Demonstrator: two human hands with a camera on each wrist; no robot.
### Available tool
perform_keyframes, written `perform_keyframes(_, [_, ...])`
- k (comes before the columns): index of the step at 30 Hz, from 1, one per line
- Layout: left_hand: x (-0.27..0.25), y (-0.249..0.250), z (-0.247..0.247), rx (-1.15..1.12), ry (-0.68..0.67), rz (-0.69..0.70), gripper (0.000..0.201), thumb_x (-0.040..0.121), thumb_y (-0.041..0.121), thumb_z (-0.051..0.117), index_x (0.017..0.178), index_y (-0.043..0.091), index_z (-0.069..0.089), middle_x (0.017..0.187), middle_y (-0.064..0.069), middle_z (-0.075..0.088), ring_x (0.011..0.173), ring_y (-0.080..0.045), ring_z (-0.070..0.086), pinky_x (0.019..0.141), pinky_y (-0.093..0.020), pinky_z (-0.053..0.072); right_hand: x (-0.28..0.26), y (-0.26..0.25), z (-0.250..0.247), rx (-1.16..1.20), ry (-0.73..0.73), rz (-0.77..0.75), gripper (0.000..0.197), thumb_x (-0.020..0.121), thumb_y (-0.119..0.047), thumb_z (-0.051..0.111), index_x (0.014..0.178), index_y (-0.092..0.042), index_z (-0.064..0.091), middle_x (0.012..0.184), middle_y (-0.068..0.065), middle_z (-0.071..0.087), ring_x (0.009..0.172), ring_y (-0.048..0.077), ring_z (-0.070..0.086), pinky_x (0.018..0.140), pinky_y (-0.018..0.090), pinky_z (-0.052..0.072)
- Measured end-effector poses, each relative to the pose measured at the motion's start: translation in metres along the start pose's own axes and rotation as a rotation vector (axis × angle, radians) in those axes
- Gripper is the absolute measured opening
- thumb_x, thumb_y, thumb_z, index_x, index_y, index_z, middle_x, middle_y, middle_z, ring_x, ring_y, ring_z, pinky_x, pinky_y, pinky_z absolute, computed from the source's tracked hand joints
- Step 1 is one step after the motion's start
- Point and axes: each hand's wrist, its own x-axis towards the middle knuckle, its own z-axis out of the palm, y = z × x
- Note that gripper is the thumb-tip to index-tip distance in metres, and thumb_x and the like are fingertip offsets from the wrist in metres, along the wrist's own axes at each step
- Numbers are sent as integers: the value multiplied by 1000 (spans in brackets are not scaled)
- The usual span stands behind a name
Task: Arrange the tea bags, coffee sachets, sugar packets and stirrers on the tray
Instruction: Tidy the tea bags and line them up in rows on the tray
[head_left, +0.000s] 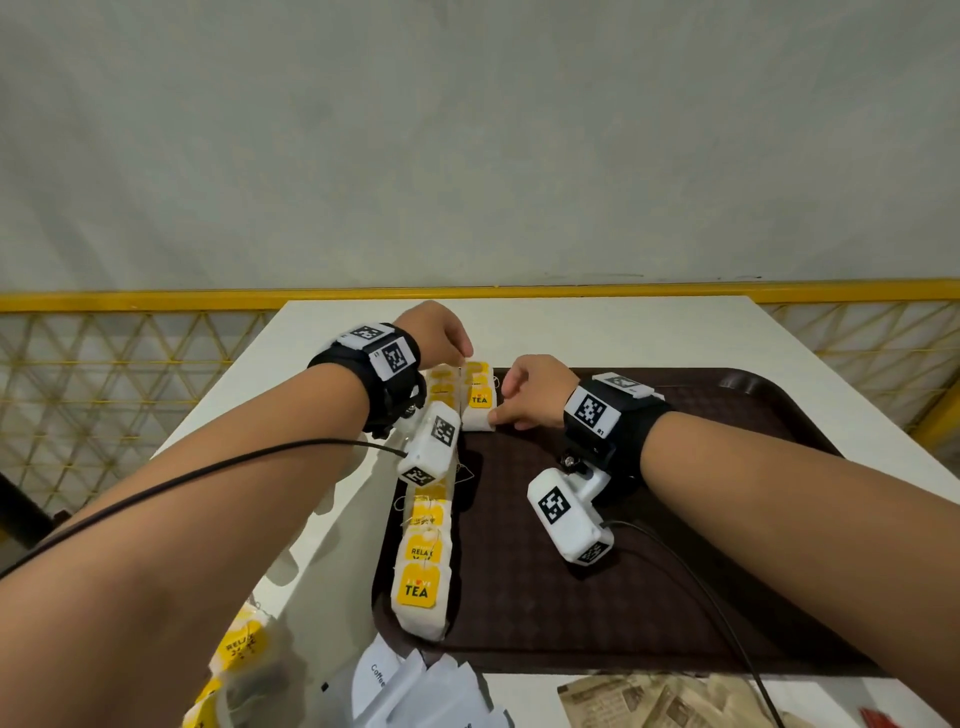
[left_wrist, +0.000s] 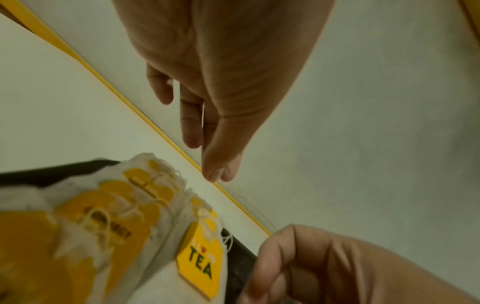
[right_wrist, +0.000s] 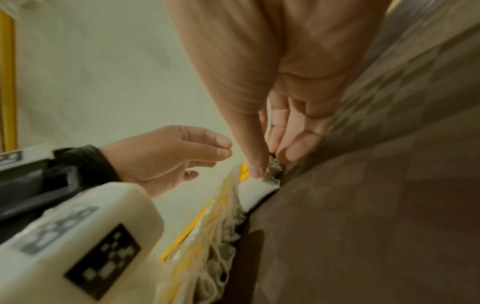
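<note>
White table (head_left: 597, 332) carries brown tray (head_left: 675, 571); my right hand (head_left: 530, 392) pinches tea bag (head_left: 478, 410), left hand (head_left: 439, 332) relaxed; coffee sachets (head_left: 415, 691), loose tea bags (head_left: 234, 660) near.

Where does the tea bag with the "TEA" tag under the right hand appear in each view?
Head: the tea bag lies at the tray's far left, beside the right hand.
Left wrist: the tea bag sits bottom centre.
Right wrist: the tea bag sits centre, under the thumb.
Shared landmark: the brown tray.
</note>
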Motion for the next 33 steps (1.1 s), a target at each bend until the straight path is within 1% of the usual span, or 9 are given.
perform_keyframes(5, [-8, -5, -5, -65, 61, -62, 13, 83, 5, 68, 95, 9, 72, 101, -6, 68, 94, -15, 60, 88, -27, 47, -2, -1, 6, -27, -55, -30, 29, 70, 1, 81, 67, -12, 55, 68, 3, 57, 54, 11, 57, 43, 14, 48])
perform_keyframes(11, [-26, 2, 2, -75, 30, -90, 28, 91, 6, 56, 117, 8, 64, 122, -10, 60, 112, -20, 55, 86, -22, 39, 7, -5, 8, 55, 39, 32, 15, 77, -4, 69, 65, -7, 61, 71, 12, 63, 75, 30, 69, 78, 44, 59])
perform_keyframes(13, [-31, 5, 6, -47, -15, -148, 36, 93, 7, 50, 129, 7, 55, 137, -10, 50, 126, -23, 47, 98, -27, 38, 5, -8, 9, 90, 121, 26, 4, 81, -2, 61, 81, -2, 65, 93, 17, 67, 95, 35, 66, 87, 49, 54])
perform_keyframes(15, [-36, 10, 11, -10, -70, -210, 43, 95, 6, 44, 138, 2, 42, 145, -14, 41, 132, -28, 40, 106, -33, 35, 4, -11, 12, 51, 102, 47, 32, 84, 1, 54, 115, 11, 58, 122, 28, 58, 114, 39, 56, 97, 50, 46])
perform_keyframes(19, [-45, 16, 18, 14, -127, -271, 48, 96, 1, 36, 143, -4, 28, 150, -20, 30, 136, -31, 33, 107, -34, 32, 3, -14, 22, -2, -13, 71, 56, 91, 1, 46, 145, 2, 31, 148, 17, 38, 135, 28, 38, 103, 29, 36])
perform_keyframes(21, [-48, 18, 19, 34, -119, -280, 47, 96, 0, 34, 143, -5, 28, 150, -21, 31, 137, -32, 33, 94, -31, 38, 8, -14, 25, -10, -26, 79, 34, 92, -1, 46, 125, -9, 49, 125, 2, 52, 120, 21, 47, 86, 21, 42])
perform_keyframes(23, [-49, 18, 19, 39, -126, -295, 46, 97, -1, 32, 142, -6, 27, 150, -21, 30, 137, -32, 33, 78, -25, 36, 9, -13, 26, -2, 10, 94, 22, 88, -2, 47, 97, -22, 47, 84, -6, 41, 82, 13, 46, 56, 13, 32])
perform_keyframes(27, [-53, 14, 18, 6, -134, -318, 48, 98, 1, 32, 145, -3, 24, 153, -19, 25, 140, -31, 28, 106, -33, 30, 1, -12, 21, -27, 63, 86, 57, 88, 1, 51, 143, 0, 34, 133, 17, 50, 118, 30, 52, 81, 28, 46])
perform_keyframes(33, [-58, 13, 16, -52, -140, -334, 49, 97, 3, 36, 144, -3, 26, 152, -18, 27, 139, -31, 29, 112, -36, 29, -3, -1, 14, -118, 65, 27, 43, 71, -12, 80, 100, -15, 50, 96, 2, 51, 89, 19, 53, 66, 24, 43])
